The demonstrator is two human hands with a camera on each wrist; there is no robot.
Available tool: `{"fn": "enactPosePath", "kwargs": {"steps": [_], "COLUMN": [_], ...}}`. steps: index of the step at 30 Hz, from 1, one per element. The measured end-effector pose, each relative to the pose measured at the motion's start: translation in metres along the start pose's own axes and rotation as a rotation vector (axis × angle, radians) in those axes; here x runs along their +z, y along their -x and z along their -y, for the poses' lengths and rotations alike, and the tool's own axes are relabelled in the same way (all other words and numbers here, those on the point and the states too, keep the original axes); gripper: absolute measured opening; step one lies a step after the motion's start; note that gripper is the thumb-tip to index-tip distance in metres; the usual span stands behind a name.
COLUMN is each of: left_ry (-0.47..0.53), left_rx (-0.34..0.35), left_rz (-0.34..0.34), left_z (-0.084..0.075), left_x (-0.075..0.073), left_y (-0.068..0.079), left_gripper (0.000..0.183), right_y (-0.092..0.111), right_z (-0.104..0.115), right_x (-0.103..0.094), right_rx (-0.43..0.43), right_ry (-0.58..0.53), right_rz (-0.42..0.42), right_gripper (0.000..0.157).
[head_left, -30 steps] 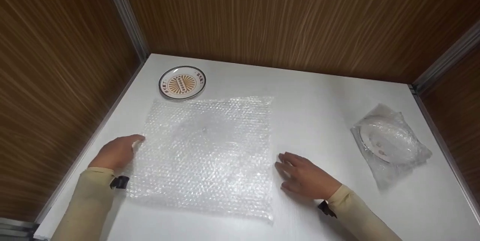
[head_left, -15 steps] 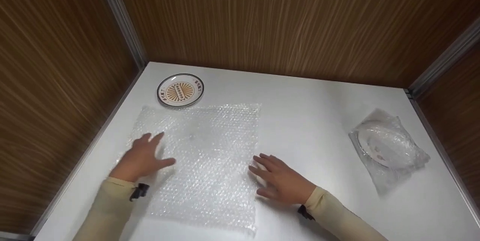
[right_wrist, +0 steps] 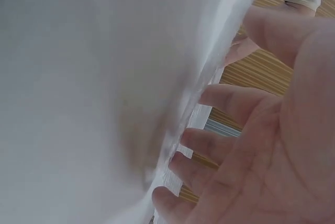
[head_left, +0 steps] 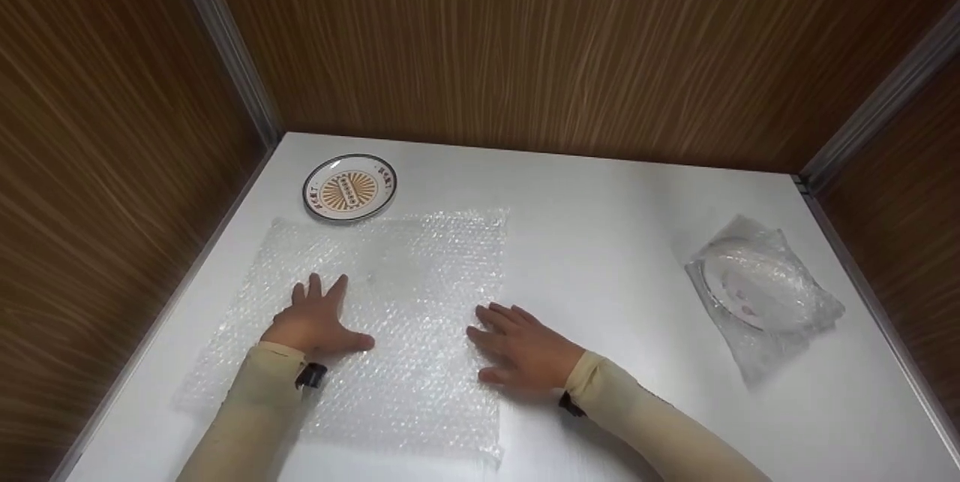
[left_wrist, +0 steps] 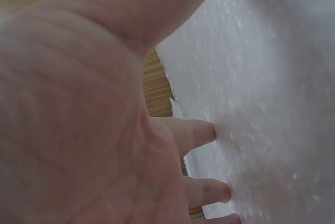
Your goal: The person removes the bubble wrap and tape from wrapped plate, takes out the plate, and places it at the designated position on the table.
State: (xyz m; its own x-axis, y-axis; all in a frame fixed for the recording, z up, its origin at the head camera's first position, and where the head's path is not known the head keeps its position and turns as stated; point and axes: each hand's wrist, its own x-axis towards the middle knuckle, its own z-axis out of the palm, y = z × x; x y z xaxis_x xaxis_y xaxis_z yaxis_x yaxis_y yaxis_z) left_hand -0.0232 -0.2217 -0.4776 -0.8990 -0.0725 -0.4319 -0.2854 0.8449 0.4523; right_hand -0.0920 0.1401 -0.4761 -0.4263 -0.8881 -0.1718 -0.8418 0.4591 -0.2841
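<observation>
A sheet of clear bubble wrap [head_left: 420, 257] lies spread on the white table. My left hand [head_left: 319, 324] is over its left part, fingers spread and thumb out to the right. In the left wrist view the fingertips [left_wrist: 207, 130] of that hand meet the bubble wrap. My right hand [head_left: 525, 347] is at the sheet's right edge, fingers straight and pointing left. The right wrist view has its fingertips [right_wrist: 191, 137] right at that edge, with no object in the palm. Just beyond the sheet's far left corner sits a round plate [head_left: 349, 188] with an orange sunburst print.
On the right of the white table [head_left: 585, 219] lies another plate [head_left: 757, 283] wrapped in bubble wrap. Wood-grain panels [head_left: 525, 39] wall the table at the back and both sides, with metal strips at the corners.
My left hand has left the sheet's left edge and moved right, onto the bubble wrap, its fingers spreading. My right hand has moved left to the sheet's right edge.
</observation>
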Motion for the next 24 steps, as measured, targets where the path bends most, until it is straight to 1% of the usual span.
{"fn": "enactPosePath", "kwargs": {"steps": [4,7,10,12,15,17,21,22,24], "left_ry": [-0.004,-0.017,-0.054,-0.097,-0.156,-0.177,-0.154,-0.144,-0.117], "left_rx": [0.007,0.015,0.028,0.049,0.097,0.161,0.331,0.371,0.429], "left_rz": [0.016,0.018,-0.004,-0.033,-0.099,-0.173,-0.349,-0.385,-0.426], "left_z": [-0.001,-0.002,-0.006,-0.010,-0.024,-0.038,-0.074,-0.083,-0.100], "left_x": [-0.002,-0.004,-0.005,-0.007,-0.010,-0.012,-0.011,-0.010,-0.010], "left_y": [-0.006,-0.007,-0.007,-0.006,-0.002,0.001,0.009,0.010,0.013], "left_gripper": [0.127,0.127,0.124,0.120,0.107,0.098,0.083,0.081,0.079], "right_y": [0.002,0.009,0.019,0.027,0.039,0.047,0.066,0.070,0.080], "right_z": [-0.004,-0.009,-0.016,-0.021,-0.029,-0.034,-0.047,-0.052,-0.062], "right_x": [0.001,0.000,-0.006,-0.011,-0.020,-0.025,-0.037,-0.039,-0.045], "right_rx": [-0.006,-0.015,-0.009,0.009,0.044,0.074,0.138,0.160,0.212], "right_ry": [0.021,0.045,0.072,0.077,0.073,0.070,0.083,0.088,0.095], "right_rz": [-0.012,-0.047,-0.108,-0.150,-0.212,-0.255,-0.360,-0.390,-0.442], "right_gripper": [0.069,0.068,0.067,0.067,0.067,0.065,0.061,0.060,0.059]}}
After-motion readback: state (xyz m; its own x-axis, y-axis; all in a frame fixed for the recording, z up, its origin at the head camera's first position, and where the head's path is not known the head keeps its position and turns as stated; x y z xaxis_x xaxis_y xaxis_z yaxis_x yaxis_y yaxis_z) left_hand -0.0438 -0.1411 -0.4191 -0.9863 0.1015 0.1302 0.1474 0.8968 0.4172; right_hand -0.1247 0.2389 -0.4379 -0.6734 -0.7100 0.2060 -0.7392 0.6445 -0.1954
